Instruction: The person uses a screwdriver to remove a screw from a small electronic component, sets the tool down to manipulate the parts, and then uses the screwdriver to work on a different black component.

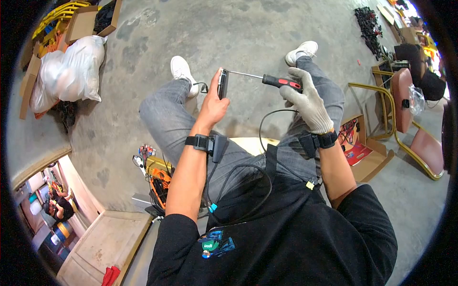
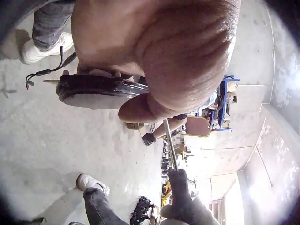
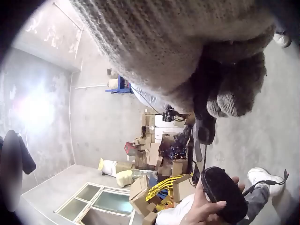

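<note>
My bare left hand (image 1: 213,108) grips a dark, rounded device (image 1: 223,84) on edge, a short cable hanging beside it. In the left wrist view the device (image 2: 101,93) shows a black rim and a grey face, with the thumb along it. My gloved right hand (image 1: 308,101) holds a screwdriver (image 1: 282,82) by its black and red handle. Its thin shaft points left, and the tip is at the upper end of the device; whether it sits in a screw I cannot tell. The right wrist view shows the device's dark oval side (image 3: 224,194) beyond the glove (image 3: 187,47).
A plastic bag (image 1: 71,71) and cartons stand at the upper left. On the right are a pink chair (image 1: 422,148) and an open carton (image 1: 377,159). Tools in a box (image 1: 160,178) lie left of my legs. A cable (image 1: 261,128) loops across my lap.
</note>
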A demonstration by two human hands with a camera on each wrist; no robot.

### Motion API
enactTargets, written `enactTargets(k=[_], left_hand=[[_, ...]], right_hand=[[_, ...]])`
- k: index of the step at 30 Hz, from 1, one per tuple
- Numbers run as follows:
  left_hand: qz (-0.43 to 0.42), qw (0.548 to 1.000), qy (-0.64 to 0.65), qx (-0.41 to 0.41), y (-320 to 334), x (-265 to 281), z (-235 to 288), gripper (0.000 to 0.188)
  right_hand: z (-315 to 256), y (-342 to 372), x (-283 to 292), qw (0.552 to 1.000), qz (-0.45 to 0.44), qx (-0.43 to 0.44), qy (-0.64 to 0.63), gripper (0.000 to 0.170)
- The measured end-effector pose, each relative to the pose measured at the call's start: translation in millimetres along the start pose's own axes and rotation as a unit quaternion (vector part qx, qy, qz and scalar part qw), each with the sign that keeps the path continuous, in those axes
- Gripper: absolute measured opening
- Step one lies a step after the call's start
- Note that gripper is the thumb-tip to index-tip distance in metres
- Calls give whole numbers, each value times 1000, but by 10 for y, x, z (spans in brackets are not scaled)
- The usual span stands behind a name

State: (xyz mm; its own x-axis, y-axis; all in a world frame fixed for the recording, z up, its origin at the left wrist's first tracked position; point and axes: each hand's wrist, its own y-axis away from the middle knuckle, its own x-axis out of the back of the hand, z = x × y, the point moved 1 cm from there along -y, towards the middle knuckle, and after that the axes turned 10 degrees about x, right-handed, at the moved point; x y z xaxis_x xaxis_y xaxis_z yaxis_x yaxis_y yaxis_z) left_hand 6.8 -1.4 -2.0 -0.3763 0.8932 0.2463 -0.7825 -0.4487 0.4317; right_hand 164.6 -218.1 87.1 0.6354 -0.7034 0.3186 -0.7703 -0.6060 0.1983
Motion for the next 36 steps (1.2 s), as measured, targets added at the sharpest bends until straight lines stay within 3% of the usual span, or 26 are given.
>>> enactTargets(k=[2,4,7,13,17,19,23,25,26,29,32,34,36], left_hand=[[-3,1000,1,3,9,1,23,93],[-10,999,17,39,12,3,46,93],[-2,1000,5,19,1,4,17,93],[-3,1000,3,11,-4,-1,5,94],[14,999,-11,-27,-25,-4,-22,93],[-13,999,18,27,12,5,39,93],[1,1000,19,-3,-3,-12,2,93],[2,1000,1,24,-2,-2,24,92],[2,1000,1,24,-8,-2,19,92],[-3,999,3,36,3,0,24,92],[-11,999,14,49,8,1,38,93],[3,1000,3,18,-26,-10,-26,93],[0,1000,5,24,-12,-9,7,93]], right_hand=[[-9,8,-4,998,9,51,33,59],[-65,-2,16,1000,-22,3,19,60],[-80,-41,38,997,-17,-61,-36,60],[-49,6,-3,1000,-17,9,12,60],[-26,-44,9,998,-17,-58,-31,58],[-89,7,-13,999,-18,-21,24,56],[-40,1,-8,999,-4,29,41,58],[-77,-34,22,998,-16,-56,-9,64],[-90,-31,21,998,-16,-55,-10,64],[-82,0,-2,998,-19,-49,29,62],[-31,2,-18,999,-1,25,27,62],[-75,-26,9,998,-21,-53,0,61],[-67,-27,18,998,-25,-54,12,60]])
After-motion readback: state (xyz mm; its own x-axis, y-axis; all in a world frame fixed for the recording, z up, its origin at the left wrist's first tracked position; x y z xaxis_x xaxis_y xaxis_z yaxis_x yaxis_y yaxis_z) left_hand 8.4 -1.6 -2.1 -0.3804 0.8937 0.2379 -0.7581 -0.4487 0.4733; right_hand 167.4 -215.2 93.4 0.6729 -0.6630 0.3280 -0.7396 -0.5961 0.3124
